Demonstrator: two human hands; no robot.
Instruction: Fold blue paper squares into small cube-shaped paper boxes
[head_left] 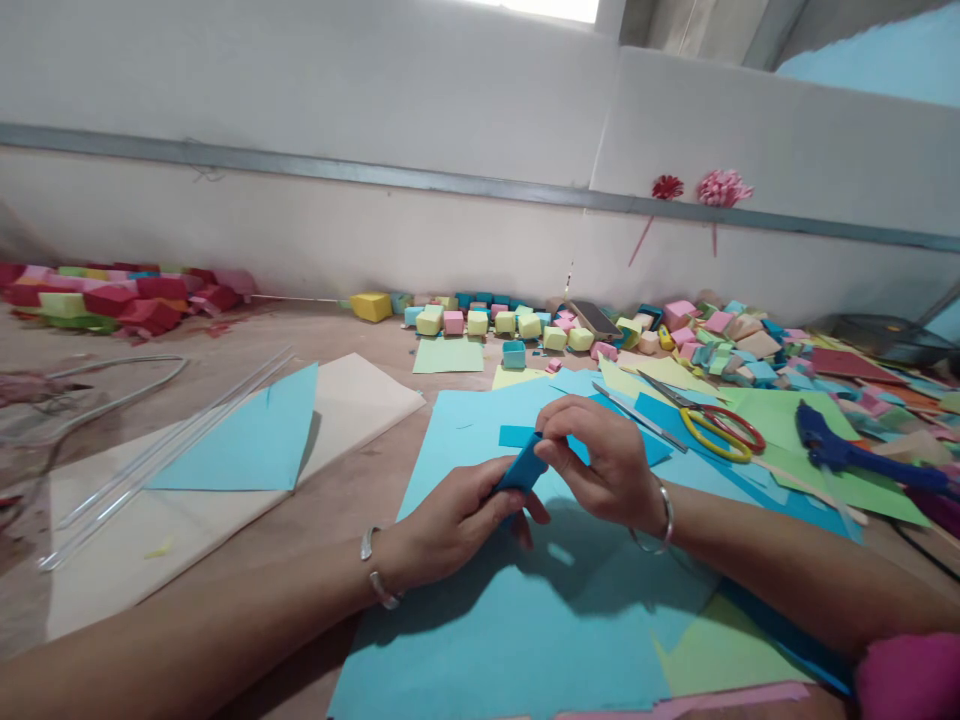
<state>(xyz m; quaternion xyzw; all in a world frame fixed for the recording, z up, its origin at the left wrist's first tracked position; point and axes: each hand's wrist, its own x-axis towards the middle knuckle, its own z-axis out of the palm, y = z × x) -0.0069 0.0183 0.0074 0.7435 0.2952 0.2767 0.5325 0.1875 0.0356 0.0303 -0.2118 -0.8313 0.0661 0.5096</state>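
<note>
A folded strip of dark blue paper [523, 465] is held above a large light blue sheet [510, 630]. My left hand [465, 515] grips its lower end between thumb and fingers. At the strip's upper end, the thumb and index finger of my right hand [600, 460] pinch the edge. Just behind the strip, a small dark blue paper piece [516, 436] lies on the light blue sheet. Scissors with red and yellow handles [720, 425] rest to the right of my right hand, near a thin metal blade-like tool [637, 412].
Rows of small paper boxes [477, 323] line the wall, with a phone [592, 319] among them. A blue glue gun [847, 445] lies at right. Clear glue sticks [172, 450] cross cream paper [360, 400] at left. Red paper boxes [150, 315] are heaped far left.
</note>
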